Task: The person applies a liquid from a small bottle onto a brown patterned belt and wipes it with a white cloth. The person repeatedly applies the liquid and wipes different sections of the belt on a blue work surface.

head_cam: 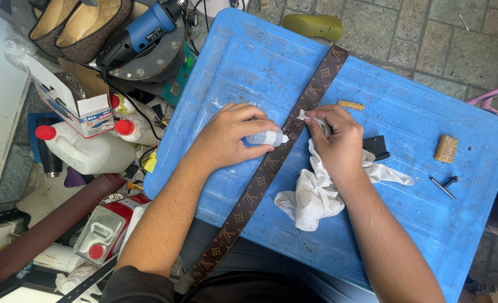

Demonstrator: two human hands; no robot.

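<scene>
My left hand [229,134] grips a small white squeeze bottle [266,138], its tip lying against a long brown patterned belt [260,179]. The belt runs diagonally across a blue plastic table [243,62] and hangs over the near edge. My right hand [336,140] pinches a corner of a white cloth [316,193] with the fingertips, right beside the belt's edge. The rest of the cloth trails under my right wrist onto the table.
On the table lie a small black object [377,147], a tan block [446,148], a metal tool [443,185] and a short tan stick [351,105]. Left of the table stand a white jug with red cap [86,148], a blue power tool [139,33], cans and a box.
</scene>
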